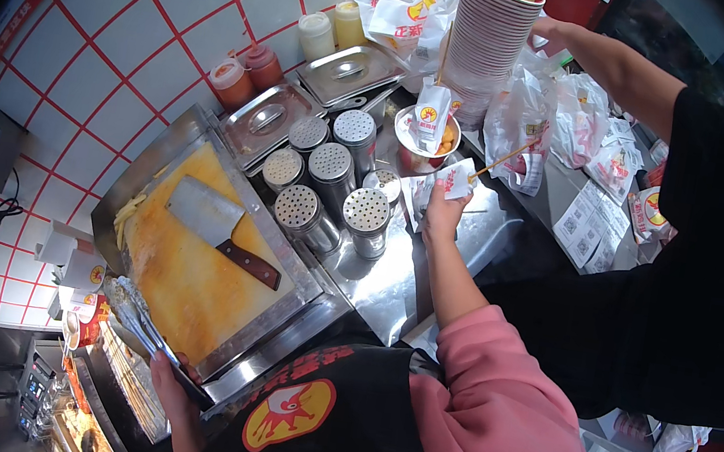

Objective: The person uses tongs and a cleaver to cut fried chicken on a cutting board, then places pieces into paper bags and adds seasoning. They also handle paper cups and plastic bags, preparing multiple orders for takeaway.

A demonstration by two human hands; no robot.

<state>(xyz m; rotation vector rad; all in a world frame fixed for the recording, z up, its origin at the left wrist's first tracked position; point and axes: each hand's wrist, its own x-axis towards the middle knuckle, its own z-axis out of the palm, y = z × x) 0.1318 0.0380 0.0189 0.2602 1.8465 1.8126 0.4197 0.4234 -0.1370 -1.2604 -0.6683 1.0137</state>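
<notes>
My right hand point(444, 214) holds a small white paper sleeve point(455, 178), with a wooden skewer point(505, 158) sticking out of it to the upper right. Just beyond it stands a paper tub point(411, 134) holding pieces of food and another printed paper sleeve point(431, 117). At the lower left, my left hand point(173, 387) is closed around metal tongs point(140, 323), whose heads point up and away from me. Beside the tongs lies a stained cutting board point(184, 291) in a metal tray. A cleaver point(209, 214) with a wooden handle rests on the board.
Several metal shakers point(331, 164) stand between the board and tub. Lidded steel pans point(269, 117) and sauce bottles point(229, 80) line the tiled wall. A tall stack of paper tubs point(488, 41) rises behind. Another person's arm point(621, 65) reaches over wrapped bags point(522, 120) at right.
</notes>
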